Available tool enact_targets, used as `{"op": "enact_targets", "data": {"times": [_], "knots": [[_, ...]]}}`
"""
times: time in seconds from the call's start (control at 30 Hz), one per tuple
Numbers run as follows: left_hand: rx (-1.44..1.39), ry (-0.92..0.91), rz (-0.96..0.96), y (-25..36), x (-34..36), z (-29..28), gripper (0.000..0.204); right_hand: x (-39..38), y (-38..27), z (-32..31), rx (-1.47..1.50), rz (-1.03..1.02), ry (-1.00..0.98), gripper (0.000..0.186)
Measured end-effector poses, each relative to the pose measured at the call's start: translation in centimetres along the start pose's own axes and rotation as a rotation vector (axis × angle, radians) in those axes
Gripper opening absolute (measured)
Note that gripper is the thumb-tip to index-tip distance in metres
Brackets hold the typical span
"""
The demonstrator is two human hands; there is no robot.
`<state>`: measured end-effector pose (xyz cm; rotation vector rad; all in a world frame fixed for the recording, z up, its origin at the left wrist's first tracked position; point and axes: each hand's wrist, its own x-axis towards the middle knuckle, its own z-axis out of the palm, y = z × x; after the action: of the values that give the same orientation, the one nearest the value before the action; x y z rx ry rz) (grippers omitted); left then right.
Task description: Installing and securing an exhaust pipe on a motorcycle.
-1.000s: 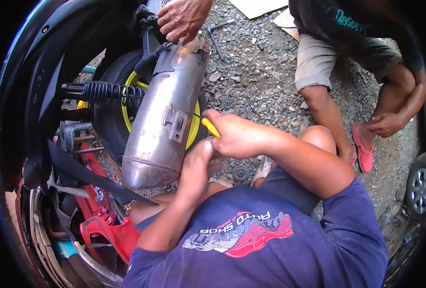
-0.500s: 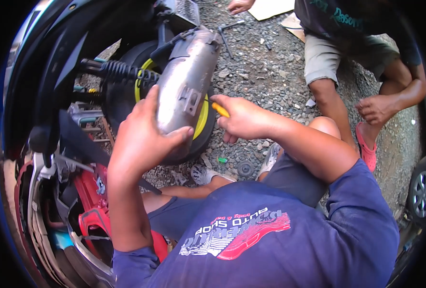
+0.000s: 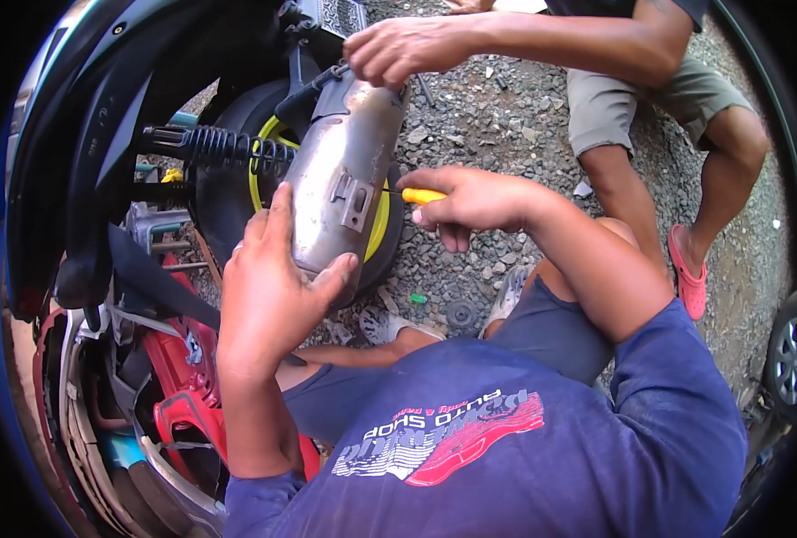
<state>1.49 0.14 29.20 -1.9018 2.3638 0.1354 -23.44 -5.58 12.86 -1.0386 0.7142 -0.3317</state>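
A silver exhaust muffler (image 3: 331, 193) with a slotted bracket on its side slants in front of a yellow-rimmed motorcycle wheel (image 3: 382, 235). My left hand (image 3: 277, 278) is spread around its near end, thumb and fingers apart, gripping it. Just right of the bracket, my right hand (image 3: 479, 199) is closed around the yellow handle of a screwdriver (image 3: 423, 195); its thin shaft points left toward the muffler. Whether the tip touches anything, I cannot tell. A co-worker's hand (image 3: 398, 49) rests over the muffler's far end.
A black coil-spring shock absorber (image 3: 210, 148) and dark bodywork stand at the left. Red body parts (image 3: 183, 377) lie below them. The co-worker's leg with a pink clog (image 3: 687, 273) is on the gravel at right. A small green piece (image 3: 417, 299) lies near my shoes.
The co-worker's arm has reached in from the right, onto the muffler's far end. My right hand has shifted slightly up and right, and the muffler has tilted a little.
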Motion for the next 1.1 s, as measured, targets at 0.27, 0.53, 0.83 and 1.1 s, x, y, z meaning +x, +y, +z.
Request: {"op": "enact_targets", "data": {"times": [0.27, 0.53, 0.83, 1.1], "knots": [[-0.053, -0.069, -0.076, 1.1, 0.4, -0.7, 0.095, 4.1, 1.7, 0.4, 0.456, 0.144, 0.024, 0.070], [0.010, -0.003, 0.002, 0.8, 0.2, -0.3, 0.097, 4.3, 1.3, 7.5, -0.229, 0.006, 0.474, 0.042], [-0.027, -0.038, -0.047, 1.2, 0.2, -0.5, 0.099, 3.7, 0.8, 7.5, -0.248, -0.011, 0.428, 0.045], [-0.019, -0.033, -0.039, 1.5, 0.2, -0.4, 0.099, 4.0, 1.3, 8.5, -0.173, -0.021, 0.523, 0.041]]}}
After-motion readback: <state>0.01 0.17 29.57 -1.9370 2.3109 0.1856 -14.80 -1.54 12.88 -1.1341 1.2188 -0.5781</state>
